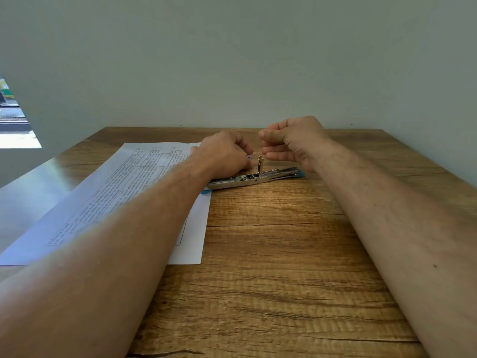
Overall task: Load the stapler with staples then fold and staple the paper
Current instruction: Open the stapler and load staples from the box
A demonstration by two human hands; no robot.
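Tabletop [271,254] is warm brown wood with dark streaky grain. The paper [144,182] on it is white, printed with a black-lined table full of tiny black text. Stapler [255,177] just beside the paper is shiny silver metal with bright blue bits at both ends.

This looks like a plain office or study corner. A wood-grain laminate table [271,254] stands pushed against a bare, pale grey-green wall [232,60]. On it lie 1 printed sheet of paper [129,182] with a ruled form and an opened metal stapler [253,178]. At the far left, a bright opening [13,120] gives a blurred look outside.
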